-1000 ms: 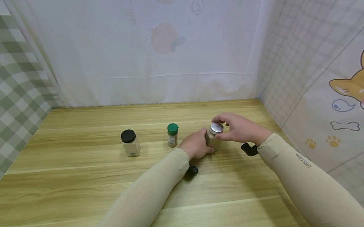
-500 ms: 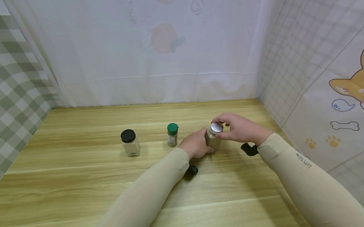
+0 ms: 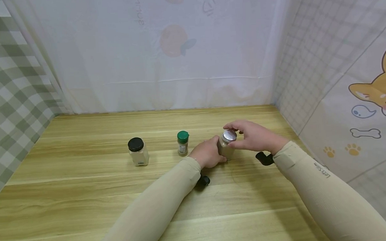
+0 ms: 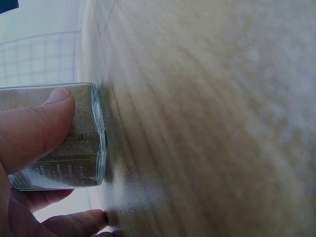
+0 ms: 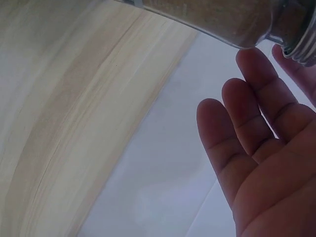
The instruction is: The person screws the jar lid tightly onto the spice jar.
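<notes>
A clear glass jar (image 3: 225, 151) of brownish powder stands upright on the wooden table, toward the right in the head view. My left hand (image 3: 207, 154) grips its body from the left, the thumb pressed on the glass (image 4: 86, 131) in the left wrist view. From the right, my right hand (image 3: 254, 136) holds the jar's silver metal lid (image 3: 229, 135) between thumb and index finger. The right wrist view shows the ridged lid edge (image 5: 305, 49) at its upper right, with the other fingers loosely extended below the jar. The thumb's contact is out of that view.
Left of the hands stands a small green-capped spice bottle (image 3: 182, 143). Farther left is a jar with a black lid (image 3: 138, 152) and pale contents. Black wrist devices sit under both wrists. Fabric curtains (image 3: 166, 94) border the wooden table (image 3: 87, 195) at the back and sides.
My right fingertips have shifted very slightly leftward around the silver lid. The left hand, the jar and the other bottles stay in place.
</notes>
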Tool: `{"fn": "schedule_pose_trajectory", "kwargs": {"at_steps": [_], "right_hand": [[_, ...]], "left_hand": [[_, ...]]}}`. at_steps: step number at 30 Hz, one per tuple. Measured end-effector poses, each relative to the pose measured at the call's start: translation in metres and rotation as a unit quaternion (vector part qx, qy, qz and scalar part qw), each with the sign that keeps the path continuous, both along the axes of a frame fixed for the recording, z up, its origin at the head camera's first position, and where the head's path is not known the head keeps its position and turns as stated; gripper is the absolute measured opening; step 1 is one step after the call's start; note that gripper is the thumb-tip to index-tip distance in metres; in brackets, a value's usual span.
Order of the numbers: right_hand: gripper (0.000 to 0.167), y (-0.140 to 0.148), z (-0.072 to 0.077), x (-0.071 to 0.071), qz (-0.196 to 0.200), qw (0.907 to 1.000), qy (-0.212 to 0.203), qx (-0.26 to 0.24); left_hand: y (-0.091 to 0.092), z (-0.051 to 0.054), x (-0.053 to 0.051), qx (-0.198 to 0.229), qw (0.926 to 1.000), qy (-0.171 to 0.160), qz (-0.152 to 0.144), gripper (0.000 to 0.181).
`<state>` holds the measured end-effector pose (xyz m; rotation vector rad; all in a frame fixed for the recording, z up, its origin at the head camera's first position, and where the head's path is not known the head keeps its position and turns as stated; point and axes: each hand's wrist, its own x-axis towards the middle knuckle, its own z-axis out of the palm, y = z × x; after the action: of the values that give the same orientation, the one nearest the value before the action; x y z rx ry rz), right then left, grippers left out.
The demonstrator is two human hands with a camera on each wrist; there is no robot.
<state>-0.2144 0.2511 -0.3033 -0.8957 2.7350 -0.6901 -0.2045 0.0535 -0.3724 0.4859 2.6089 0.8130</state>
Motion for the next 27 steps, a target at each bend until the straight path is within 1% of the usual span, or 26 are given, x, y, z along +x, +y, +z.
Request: {"fn": "schedule_pose_trajectory", "kwargs": {"at_steps": [2,7,15,18,24,27], "right_hand": [[0.046,0.0004,0.001,0.0005,0.003,1.0,0.001,-0.002],[0.034,0.0002,0.0023,0.0008,0.004,1.0,0.005,0.004],[0.028,-0.001,0.0011,0.0003,-0.009,1.0,0.0,0.004],[0.03,-0.0007,0.0008,0.0003,-0.01,0.9999,-0.001,0.006],[0.05,0.0023,0.002,0.0002,0.002,1.0,0.006,0.007],[0.044,0.0031,0.0016,-0.0006,0.014,0.9998,0.012,0.004]], "left_hand": [[0.0002,0.0,0.0,0.0,1.0,0.0,0.0,0.055],[0.0002,-0.0003,-0.0003,0.005,1.0,-0.002,0.0,0.054],[0.0003,-0.0016,-0.001,0.004,1.0,-0.003,0.001,0.054],[0.0007,-0.002,-0.0012,0.004,1.0,-0.004,0.001,0.054],[0.0009,-0.0025,-0.0014,0.003,1.0,-0.002,0.001,0.055],[0.0004,-0.0023,-0.0013,0.003,1.0,-0.003,0.002,0.055]]}}
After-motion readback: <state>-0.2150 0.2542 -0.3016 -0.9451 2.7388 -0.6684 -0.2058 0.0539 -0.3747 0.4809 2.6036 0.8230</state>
